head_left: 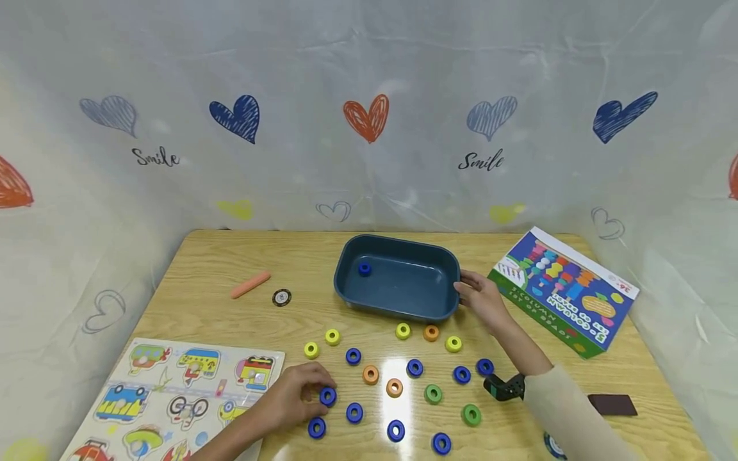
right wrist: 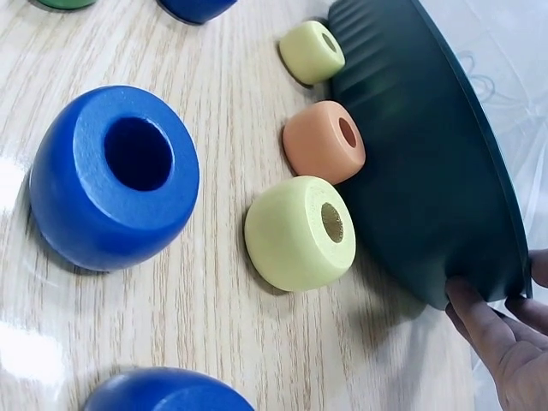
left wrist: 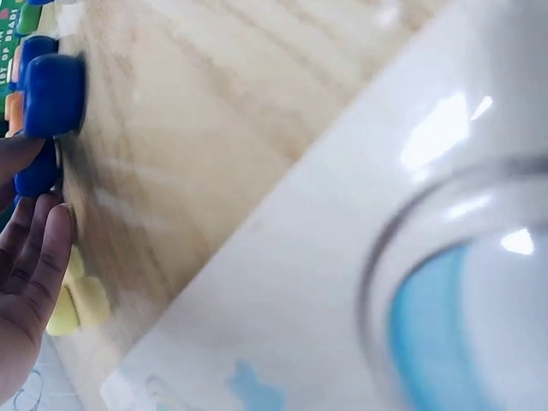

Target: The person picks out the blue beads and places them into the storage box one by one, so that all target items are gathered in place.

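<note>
My left hand (head_left: 294,397) is low on the table, thumb and fingertips pinching a blue bead (head_left: 327,397). That blue bead (left wrist: 37,177) also shows between the fingers (left wrist: 43,248) in the left wrist view, beside another blue bead (left wrist: 56,94). At the right end of a dark teal tray (head_left: 398,315), my right hand (head_left: 483,301) grips the rim and wall. One blue bead (head_left: 364,269) lies inside the tray. Loose beads in front of it include a yellow bead (head_left: 453,344), an orange bead (head_left: 394,387) and a green bead (head_left: 471,415).
On the left lies a vehicle puzzle board (head_left: 173,371). A bead-set box (head_left: 571,291) stands at the right. Farther back are an orange stick (head_left: 250,285) and a poker chip (head_left: 281,297). A dark flat piece (head_left: 612,404) rests by the right forearm.
</note>
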### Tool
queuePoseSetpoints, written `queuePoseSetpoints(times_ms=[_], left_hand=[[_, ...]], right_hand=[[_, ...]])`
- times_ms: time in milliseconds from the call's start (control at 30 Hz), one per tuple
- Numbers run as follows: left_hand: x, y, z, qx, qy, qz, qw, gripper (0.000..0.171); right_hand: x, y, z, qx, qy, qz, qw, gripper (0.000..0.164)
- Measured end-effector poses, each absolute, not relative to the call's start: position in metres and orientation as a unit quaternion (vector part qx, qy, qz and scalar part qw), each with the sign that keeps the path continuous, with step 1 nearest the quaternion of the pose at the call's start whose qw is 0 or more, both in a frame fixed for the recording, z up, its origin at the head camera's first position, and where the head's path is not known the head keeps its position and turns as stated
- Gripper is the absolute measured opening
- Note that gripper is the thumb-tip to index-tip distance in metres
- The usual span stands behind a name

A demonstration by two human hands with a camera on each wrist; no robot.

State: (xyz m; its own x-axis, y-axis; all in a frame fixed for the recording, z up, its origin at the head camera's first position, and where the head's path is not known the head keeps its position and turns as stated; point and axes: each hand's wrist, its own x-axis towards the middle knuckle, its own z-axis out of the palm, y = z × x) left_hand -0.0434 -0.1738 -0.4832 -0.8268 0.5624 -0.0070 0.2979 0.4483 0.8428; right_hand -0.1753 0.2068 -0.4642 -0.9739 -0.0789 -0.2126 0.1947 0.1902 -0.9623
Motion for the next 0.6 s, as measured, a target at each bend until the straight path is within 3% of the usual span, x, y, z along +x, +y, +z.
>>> queuePoseSetpoints(times_ms=[267,600], left_hand=[[-0.072,-0.168,-0.443,0.246,0.836,0.475,0.123,0.032],[-0.149,-0.143,-0.394,0.295,0.846,0.434,0.090,0.030]], right_hand=[[-0.174,0.207,-0.461,0.037,0.763,-0.637,0.102,0.049],[-0.176,0.206,-0.461,0.033,0.759,-0.643,0.097,0.053]])
